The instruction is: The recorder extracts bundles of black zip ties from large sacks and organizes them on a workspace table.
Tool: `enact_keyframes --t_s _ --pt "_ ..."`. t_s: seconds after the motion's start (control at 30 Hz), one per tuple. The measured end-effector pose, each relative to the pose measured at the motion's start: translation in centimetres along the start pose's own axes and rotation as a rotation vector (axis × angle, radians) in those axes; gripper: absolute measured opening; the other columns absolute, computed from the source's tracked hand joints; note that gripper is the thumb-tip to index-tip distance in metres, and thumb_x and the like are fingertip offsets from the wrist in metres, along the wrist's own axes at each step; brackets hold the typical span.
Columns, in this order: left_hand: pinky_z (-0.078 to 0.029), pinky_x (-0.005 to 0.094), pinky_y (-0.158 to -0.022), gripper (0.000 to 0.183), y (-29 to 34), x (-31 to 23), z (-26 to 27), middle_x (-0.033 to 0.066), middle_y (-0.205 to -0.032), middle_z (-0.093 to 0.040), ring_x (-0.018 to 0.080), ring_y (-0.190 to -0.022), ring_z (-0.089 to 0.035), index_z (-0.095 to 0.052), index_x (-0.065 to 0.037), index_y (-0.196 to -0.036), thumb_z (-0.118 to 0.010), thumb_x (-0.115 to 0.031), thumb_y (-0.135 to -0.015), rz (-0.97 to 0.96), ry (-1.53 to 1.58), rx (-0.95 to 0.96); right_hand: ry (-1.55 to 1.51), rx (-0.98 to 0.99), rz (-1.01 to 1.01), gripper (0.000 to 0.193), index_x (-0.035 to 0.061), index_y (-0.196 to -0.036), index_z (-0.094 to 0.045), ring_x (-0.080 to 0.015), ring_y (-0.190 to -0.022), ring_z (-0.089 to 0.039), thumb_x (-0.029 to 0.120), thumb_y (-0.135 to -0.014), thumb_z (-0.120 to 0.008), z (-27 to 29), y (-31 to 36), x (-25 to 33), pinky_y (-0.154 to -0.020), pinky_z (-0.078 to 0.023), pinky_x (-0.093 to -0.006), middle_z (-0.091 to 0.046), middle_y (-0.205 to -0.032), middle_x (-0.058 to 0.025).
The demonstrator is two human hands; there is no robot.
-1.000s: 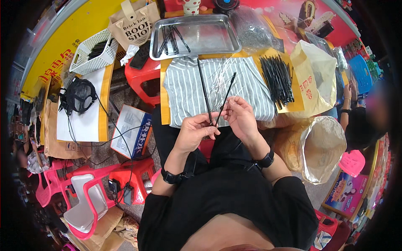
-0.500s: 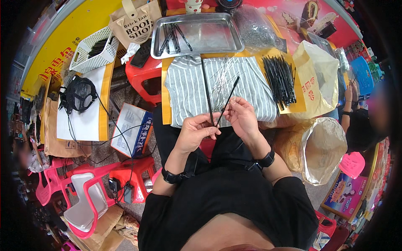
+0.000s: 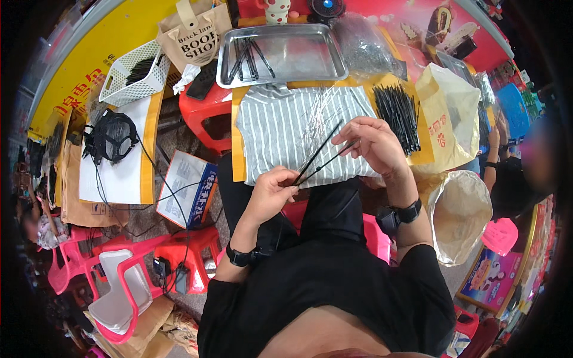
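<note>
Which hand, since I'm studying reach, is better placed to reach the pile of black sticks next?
Likely the right hand: it is nearer the pile, while the left hand pinches black sticks.

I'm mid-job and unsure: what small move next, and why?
Perhaps draw the right hand down the lower black strip toward the left hand: the right is by the strip's far end, the left pinches the near one.

Bright, even light falls on my left grip (image 3: 274,194) and right grip (image 3: 377,145). Glare catches the tray (image 3: 304,53) at twelve o'clock and plastic bag (image 3: 365,48) at one. Straight lines bend outward; a head (image 3: 542,154) at three is blurred.
</note>
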State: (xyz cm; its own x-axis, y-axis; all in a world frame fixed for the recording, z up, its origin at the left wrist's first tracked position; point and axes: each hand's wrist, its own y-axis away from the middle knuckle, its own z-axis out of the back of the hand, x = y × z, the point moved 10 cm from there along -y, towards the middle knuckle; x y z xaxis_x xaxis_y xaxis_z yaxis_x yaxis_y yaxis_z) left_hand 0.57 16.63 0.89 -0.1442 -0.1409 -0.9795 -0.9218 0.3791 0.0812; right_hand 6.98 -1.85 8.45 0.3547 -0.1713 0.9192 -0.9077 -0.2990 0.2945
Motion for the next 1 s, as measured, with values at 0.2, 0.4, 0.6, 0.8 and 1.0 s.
enact_keyframes --t_s 0.2,0.4,0.6,0.8,1.0 --pt "-0.051 0.0236 -0.061 0.02 0.3 1.0 0.1 0.0072 -0.088 -0.062 0.0126 -0.073 -0.062 -0.056 0.002 -0.097 -0.054 0.011 -0.08 0.085 -0.111 0.028 0.206 0.031 0.09 0.02 -0.0004 -0.09 -0.064 -0.0152 -0.072 -0.068 0.015 -0.092 -0.051 -1.8 1.2 1.8 -0.06 -0.049 -0.0212 -0.069 -0.089 -0.0104" --pt "-0.051 0.0253 -0.055 0.017 0.3 0.1 -2.5 0.0102 -0.085 -0.064 0.0153 -0.064 -0.062 -0.051 0.0 -0.101 -0.055 0.004 -0.085 0.222 0.366 0.101 0.209 0.002 0.196 0.019 -0.0036 -0.09 -0.062 -0.0188 -0.07 -0.067 0.008 -0.088 -0.047 -2.5 1.5 1.2 -0.064 -0.05 -0.0266 -0.067 -0.09 -0.0152" --pt "-0.041 0.0201 -0.042 0.011 -0.1 0.2 -2.1 0.0088 -0.082 -0.065 0.0111 -0.053 -0.057 -0.056 -0.001 -0.097 -0.06 -0.008 -0.09 0.204 0.418 0.037 0.148 -0.043 0.259 0.017 -0.0039 -0.086 -0.061 -0.0182 -0.066 -0.065 0.006 -0.087 -0.048 -2.9 2.1 1.4 -0.062 -0.048 -0.0268 -0.066 -0.089 -0.0162" --pt "-0.037 0.0165 -0.041 0.013 0.2 -0.1 -2.1 0.0036 -0.079 -0.065 0.0052 -0.053 -0.053 -0.062 0.0 -0.099 -0.062 -0.009 -0.089 0.179 0.411 0.022 0.104 -0.082 0.271 0.017 -0.0038 -0.086 -0.061 -0.0182 -0.067 -0.067 0.006 -0.088 -0.048 -2.5 2.2 0.9 -0.06 -0.048 -0.0252 -0.067 -0.088 -0.0144" --pt "-0.036 0.0158 -0.042 0.015 -0.2 0.2 -1.7 0.0023 -0.078 -0.064 0.0037 -0.054 -0.053 -0.063 0.001 -0.1 -0.061 -0.008 -0.089 0.112 0.383 0.02 -0.008 -0.078 0.333 0.016 -0.0023 -0.093 -0.059 -0.0178 -0.065 -0.065 0.01 -0.092 -0.05 -2.3 2.0 -0.3 -0.061 -0.046 -0.0254 -0.066 -0.089 -0.0157"
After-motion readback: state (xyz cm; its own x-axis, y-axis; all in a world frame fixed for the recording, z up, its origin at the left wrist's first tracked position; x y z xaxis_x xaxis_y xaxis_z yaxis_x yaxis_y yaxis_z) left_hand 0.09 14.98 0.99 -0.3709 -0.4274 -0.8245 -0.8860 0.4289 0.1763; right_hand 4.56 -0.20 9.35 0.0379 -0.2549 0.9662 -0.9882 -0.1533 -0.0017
